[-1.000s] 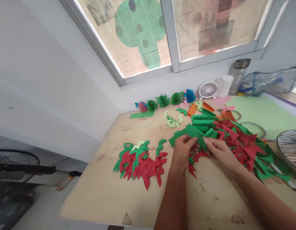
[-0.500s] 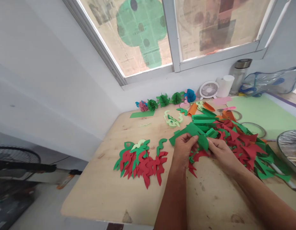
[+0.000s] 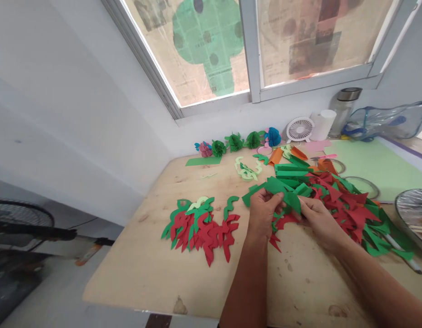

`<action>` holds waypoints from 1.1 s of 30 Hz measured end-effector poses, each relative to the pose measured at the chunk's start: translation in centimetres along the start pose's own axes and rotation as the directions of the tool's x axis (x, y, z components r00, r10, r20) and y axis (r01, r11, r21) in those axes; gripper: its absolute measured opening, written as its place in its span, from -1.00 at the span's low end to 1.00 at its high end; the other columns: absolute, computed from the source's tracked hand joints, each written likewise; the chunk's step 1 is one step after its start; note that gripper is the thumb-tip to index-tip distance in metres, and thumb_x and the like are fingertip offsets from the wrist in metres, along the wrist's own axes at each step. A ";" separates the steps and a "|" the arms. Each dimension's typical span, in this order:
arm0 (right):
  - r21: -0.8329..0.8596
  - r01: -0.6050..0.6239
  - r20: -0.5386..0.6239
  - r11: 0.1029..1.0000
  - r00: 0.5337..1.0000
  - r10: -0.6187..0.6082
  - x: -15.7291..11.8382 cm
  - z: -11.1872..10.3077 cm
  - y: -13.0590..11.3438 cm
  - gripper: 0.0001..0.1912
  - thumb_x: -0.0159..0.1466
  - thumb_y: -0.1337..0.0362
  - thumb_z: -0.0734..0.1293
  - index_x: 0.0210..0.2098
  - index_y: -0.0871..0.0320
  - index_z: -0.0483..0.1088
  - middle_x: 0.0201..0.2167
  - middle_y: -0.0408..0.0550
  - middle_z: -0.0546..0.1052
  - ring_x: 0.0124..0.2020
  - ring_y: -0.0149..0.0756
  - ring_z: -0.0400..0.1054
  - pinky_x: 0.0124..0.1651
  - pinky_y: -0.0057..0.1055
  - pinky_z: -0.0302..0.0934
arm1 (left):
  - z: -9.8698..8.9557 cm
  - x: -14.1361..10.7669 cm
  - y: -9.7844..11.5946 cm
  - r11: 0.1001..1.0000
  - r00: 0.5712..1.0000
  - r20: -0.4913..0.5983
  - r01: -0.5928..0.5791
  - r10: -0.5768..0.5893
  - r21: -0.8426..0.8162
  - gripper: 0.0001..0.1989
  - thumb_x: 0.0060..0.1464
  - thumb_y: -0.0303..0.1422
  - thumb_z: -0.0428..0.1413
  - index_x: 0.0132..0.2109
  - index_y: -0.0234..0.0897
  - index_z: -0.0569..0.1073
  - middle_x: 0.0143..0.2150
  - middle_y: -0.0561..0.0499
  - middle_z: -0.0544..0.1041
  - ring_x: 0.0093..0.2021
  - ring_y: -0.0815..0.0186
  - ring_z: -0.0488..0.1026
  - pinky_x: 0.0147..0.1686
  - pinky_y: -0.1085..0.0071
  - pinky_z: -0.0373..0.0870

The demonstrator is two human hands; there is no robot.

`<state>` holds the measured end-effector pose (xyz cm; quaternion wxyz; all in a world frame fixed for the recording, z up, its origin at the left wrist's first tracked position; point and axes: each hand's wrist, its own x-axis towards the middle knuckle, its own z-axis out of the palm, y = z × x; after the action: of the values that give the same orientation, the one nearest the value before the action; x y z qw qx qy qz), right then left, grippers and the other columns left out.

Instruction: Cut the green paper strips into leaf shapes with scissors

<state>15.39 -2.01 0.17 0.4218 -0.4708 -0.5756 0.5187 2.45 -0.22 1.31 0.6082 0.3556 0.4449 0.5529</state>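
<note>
A piece of green paper [image 3: 288, 197] is held between my two hands over the table. My left hand [image 3: 265, 210] pinches its left part between thumb and curled fingers. At the right edge, my right hand [image 3: 315, 217] has its fingers closed on the same sheet; their tips are partly hidden behind it. Just beyond and to the right lies a heap of red and green paper scraps [image 3: 350, 205]. Left of my forearms rests a pile of wavy red and green paper cutouts [image 3: 204, 228].
Pale green cutouts [image 3: 247, 171] lie beyond my hands. Honeycomb paper balls [image 3: 235, 142], a small white fan [image 3: 300, 129] and a glass bottle [image 3: 343, 114] line the wall. A light green sheet [image 3: 364, 159] is at the right, near a foil-lined bowl [image 3: 415, 212].
The green paper has bent a little more, and its right end has shifted slightly right with my right hand. The camera view has moved slightly. Both hands keep hold of the paper.
</note>
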 end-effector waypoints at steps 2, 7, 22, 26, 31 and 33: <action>0.004 -0.018 -0.009 1.000 1.000 0.018 0.0 0.0 0.1 -0.54 0.20 -0.06 0.16 -0.63 0.14 0.10 -0.64 -0.22 0.07 -0.59 -0.45 -0.07 -0.55 -0.50 -0.07 | 0.1 -0.1 0.1 1.000 1.000 0.008 -0.009 0.009 -0.008 -0.82 -0.25 -0.34 0.19 -0.45 -0.36 0.41 -0.67 0.08 0.39 -0.69 0.50 0.21 -0.64 0.53 0.13; 0.012 -0.017 0.014 1.000 1.000 0.017 0.0 -0.1 0.2 -0.52 0.22 -0.07 0.12 -0.65 0.15 0.09 -0.66 -0.24 0.04 -0.60 -0.46 -0.12 -0.58 -0.50 -0.15 | 0.3 -0.2 0.2 0.999 1.000 0.007 -0.014 0.014 -0.032 -0.86 -0.24 -0.36 0.18 -0.50 -0.35 0.39 -0.69 0.10 0.36 -0.70 0.51 0.20 -0.64 0.53 0.11; 0.038 0.011 0.024 0.999 1.000 -0.012 0.1 0.3 0.4 -0.52 0.24 -0.08 0.10 -0.62 0.14 0.11 -0.66 -0.23 0.05 -0.61 -0.45 -0.14 -0.57 -0.45 -0.23 | 0.8 -0.4 0.1 0.999 0.999 -0.034 -0.026 0.024 -0.035 -0.82 -0.26 -0.34 0.19 -0.50 -0.35 0.38 -0.70 0.10 0.34 -0.70 0.52 0.18 -0.65 0.54 0.10; 0.056 0.008 -0.001 0.998 1.000 -0.008 0.0 0.4 0.2 -0.50 0.21 -0.13 0.10 -0.61 0.15 0.16 -0.68 -0.25 0.04 -0.64 -0.46 -0.16 -0.60 -0.45 -0.26 | 1.1 -0.5 0.1 0.999 0.998 -0.057 -0.031 0.029 -0.044 -0.81 -0.27 -0.33 0.20 -0.52 -0.34 0.37 -0.71 0.12 0.33 -0.70 0.53 0.17 -0.65 0.54 0.10; 0.125 -0.022 -0.016 0.992 1.000 0.024 0.0 0.7 -0.1 -0.46 0.14 -0.20 0.13 -0.63 0.15 0.17 -0.71 -0.25 0.07 -0.67 -0.48 -0.17 -0.62 -0.46 -0.29 | 1.4 -0.5 -0.1 0.997 0.997 -0.073 -0.038 0.032 -0.071 -0.82 -0.26 -0.33 0.19 -0.52 -0.34 0.36 -0.71 0.12 0.32 -0.71 0.52 0.16 -0.65 0.53 0.09; 0.156 -0.024 -0.025 0.988 0.999 0.029 0.0 0.8 -0.2 -0.45 0.11 -0.21 0.15 -0.66 0.15 0.14 -0.71 -0.24 0.07 -0.67 -0.49 -0.18 -0.62 -0.45 -0.30 | 1.4 -0.5 -0.2 0.996 0.996 -0.084 -0.048 0.041 -0.076 -0.83 -0.26 -0.34 0.19 -0.51 -0.33 0.36 -0.72 0.14 0.30 -0.71 0.52 0.14 -0.66 0.53 0.07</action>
<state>14.58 -2.22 0.33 0.4582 -0.4513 -0.5213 0.5610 3.88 -0.66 1.70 0.5902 0.3182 0.4397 0.5975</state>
